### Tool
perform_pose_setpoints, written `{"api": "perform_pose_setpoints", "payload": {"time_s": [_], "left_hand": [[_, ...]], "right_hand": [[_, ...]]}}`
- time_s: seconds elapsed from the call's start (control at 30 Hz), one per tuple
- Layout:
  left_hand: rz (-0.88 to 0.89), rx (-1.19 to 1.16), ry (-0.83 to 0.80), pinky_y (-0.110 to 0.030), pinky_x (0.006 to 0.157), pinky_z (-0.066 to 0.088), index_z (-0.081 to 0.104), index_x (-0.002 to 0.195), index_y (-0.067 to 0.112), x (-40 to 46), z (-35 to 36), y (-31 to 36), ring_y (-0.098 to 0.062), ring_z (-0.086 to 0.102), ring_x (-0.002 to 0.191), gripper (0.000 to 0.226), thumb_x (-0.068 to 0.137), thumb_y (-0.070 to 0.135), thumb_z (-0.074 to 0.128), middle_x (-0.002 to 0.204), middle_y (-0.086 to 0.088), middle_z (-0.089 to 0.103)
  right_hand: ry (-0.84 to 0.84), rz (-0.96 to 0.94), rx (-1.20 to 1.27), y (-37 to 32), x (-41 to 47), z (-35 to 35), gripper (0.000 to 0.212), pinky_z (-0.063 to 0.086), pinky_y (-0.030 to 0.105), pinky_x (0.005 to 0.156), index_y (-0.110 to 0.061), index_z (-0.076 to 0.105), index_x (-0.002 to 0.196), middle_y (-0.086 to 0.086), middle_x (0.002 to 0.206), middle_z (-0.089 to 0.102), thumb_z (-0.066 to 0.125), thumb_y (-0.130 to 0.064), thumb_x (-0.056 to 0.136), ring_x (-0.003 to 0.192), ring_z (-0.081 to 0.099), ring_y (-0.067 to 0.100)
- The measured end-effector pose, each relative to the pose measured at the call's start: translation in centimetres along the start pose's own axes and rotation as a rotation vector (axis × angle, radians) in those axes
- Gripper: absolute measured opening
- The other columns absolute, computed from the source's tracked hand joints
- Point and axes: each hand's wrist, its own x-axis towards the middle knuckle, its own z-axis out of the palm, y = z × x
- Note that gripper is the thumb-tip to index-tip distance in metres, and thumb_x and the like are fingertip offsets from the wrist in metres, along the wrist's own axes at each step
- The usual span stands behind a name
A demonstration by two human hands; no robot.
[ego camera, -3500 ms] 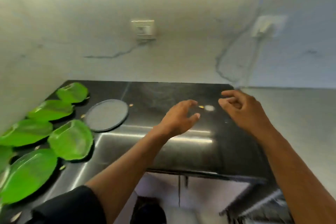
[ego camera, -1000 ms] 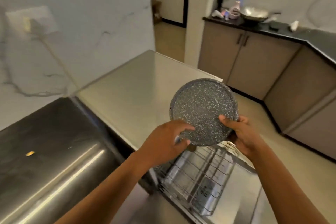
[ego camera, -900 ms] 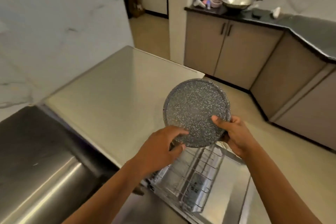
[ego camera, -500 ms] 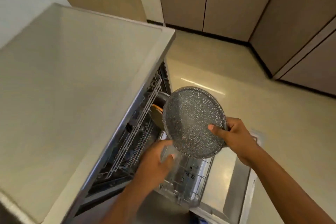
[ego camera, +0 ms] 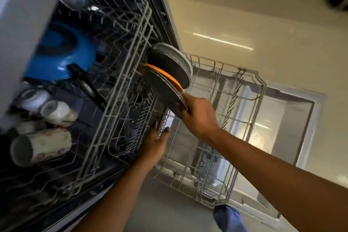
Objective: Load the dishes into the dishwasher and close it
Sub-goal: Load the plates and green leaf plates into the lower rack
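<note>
- Right hand [ego camera: 199, 117] pinched the speckled grey plate [ego camera: 163, 90] by its near edge, holding it on edge among the plates in the lower rack [ego camera: 243, 100].
- Left hand [ego camera: 154, 145] reached low at the rack's left side, fingers fairly straight against the wire; whether it gripped anything could not be told.
- Just behind the grey plate stood an orange plate [ego camera: 165, 75], then a dark plate [ego camera: 169, 66].
- Upper rack [ego camera: 120, 73], to the left, carried a blue pan [ego camera: 60, 56] and mugs [ego camera: 41, 145].
- Dishwasher door [ego camera: 293, 118] lay open at right.
</note>
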Motion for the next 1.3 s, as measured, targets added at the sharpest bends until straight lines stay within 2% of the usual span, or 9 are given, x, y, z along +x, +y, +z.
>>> {"api": "perform_pose_setpoints", "payload": {"time_s": [0.13, 0.3, 0.43, 0.63, 0.77, 0.93, 1.07, 1.2, 1.3], "left_hand": [[-0.053, 0.003, -0.031, -0.052, 0.119, 0.035, 0.024, 0.163, 0.033, 2.9, 1.7, -1.6, -0.031, 0.041, 0.147, 0.072, 0.101, 0.058, 0.051, 0.165, -0.006, 0.035], [-0.060, 0.086, -0.077, -0.054, 0.119, 0.035, 0.014, 0.164, 0.033, 4.8, 2.5, -2.6, -0.033, 0.039, 0.148, 0.079, 0.099, 0.067, 0.045, 0.168, -0.007, 0.029], [-0.038, 0.139, -0.104, -0.053, 0.122, 0.030, 0.009, 0.166, 0.030, 5.4, 2.3, -3.4, -0.031, 0.030, 0.153, 0.083, 0.100, 0.066, 0.043, 0.171, -0.005, 0.020], [-0.040, 0.209, -0.129, -0.046, 0.126, 0.020, 0.007, 0.166, 0.030, 5.6, 1.8, -5.0, -0.027, 0.018, 0.158, 0.085, 0.099, 0.069, 0.040, 0.173, 0.000, 0.010], [-0.054, 0.203, -0.171, -0.043, 0.125, 0.015, 0.006, 0.166, 0.030, 5.2, 2.0, -5.7, -0.022, 0.012, 0.159, 0.083, 0.100, 0.069, 0.039, 0.174, 0.003, 0.005], [-0.074, 0.206, -0.203, -0.044, 0.126, 0.014, 0.005, 0.166, 0.030, 4.7, 2.6, -6.4, -0.022, 0.012, 0.159, 0.083, 0.100, 0.069, 0.037, 0.173, 0.002, 0.006], [-0.081, 0.185, -0.208, -0.044, 0.127, 0.017, 0.005, 0.166, 0.030, 5.0, 2.8, -6.9, -0.022, 0.014, 0.159, 0.085, 0.099, 0.070, 0.039, 0.173, 0.002, 0.007], [-0.095, 0.207, -0.209, -0.049, 0.127, 0.018, 0.004, 0.166, 0.030, 5.3, 2.9, -6.8, -0.023, 0.014, 0.159, 0.086, 0.099, 0.072, 0.038, 0.174, 0.001, 0.006], [-0.114, 0.242, -0.204, -0.056, 0.125, 0.016, 0.000, 0.165, 0.033, 5.1, 3.0, -6.4, -0.026, 0.012, 0.159, 0.087, 0.097, 0.075, 0.035, 0.174, 0.002, 0.004]], "right_hand": [[0.017, -0.098, -0.077, 1.4, 2.0, 3.7, 0.047, 0.058, 0.041, 0.065, -0.038, 0.055, 0.140, 0.003, 0.100, 0.078, 0.062, -0.023, 0.096, 0.083, 0.071, 0.031], [0.071, -0.176, -0.119, 2.3, 4.2, 6.4, 0.049, 0.056, 0.039, 0.062, -0.039, 0.049, 0.143, 0.002, 0.105, 0.077, 0.062, -0.026, 0.098, 0.084, 0.072, 0.031], [0.049, -0.134, -0.112, 2.3, 5.9, 7.5, 0.049, 0.059, 0.047, 0.067, -0.034, 0.051, 0.143, 0.006, 0.103, 0.077, 0.060, -0.017, 0.099, 0.085, 0.071, 0.034], [0.093, -0.168, -0.108, 1.3, 8.0, 7.4, 0.047, 0.060, 0.048, 0.071, -0.032, 0.061, 0.137, 0.008, 0.101, 0.078, 0.062, -0.014, 0.093, 0.087, 0.072, 0.037], [0.051, -0.108, -0.074, 1.4, 8.6, 7.4, 0.042, 0.058, 0.049, 0.080, -0.033, 0.060, 0.139, 0.008, 0.113, 0.076, 0.058, -0.022, 0.098, 0.099, 0.071, 0.038], [0.046, -0.131, -0.044, 1.5, 8.4, 8.8, 0.035, 0.058, 0.047, 0.083, -0.027, 0.062, 0.137, 0.006, 0.117, 0.075, 0.057, -0.025, 0.102, 0.105, 0.070, 0.034], [0.063, -0.090, -0.059, 1.9, 8.7, 9.8, 0.024, 0.053, 0.036, 0.073, -0.021, 0.063, 0.125, 0.007, 0.106, 0.074, 0.057, -0.019, 0.102, 0.094, 0.069, 0.030], [0.001, -0.023, -0.040, 1.6, 8.4, 9.7, 0.015, 0.056, 0.047, 0.075, -0.011, 0.060, 0.116, 0.012, 0.100, 0.069, 0.054, -0.018, 0.104, 0.089, 0.065, 0.031], [-0.058, 0.050, -0.034, 1.0, 8.2, 9.0, 0.017, 0.057, 0.046, 0.079, -0.008, 0.060, 0.117, 0.014, 0.104, 0.068, 0.053, -0.009, 0.101, 0.093, 0.065, 0.031]]}}
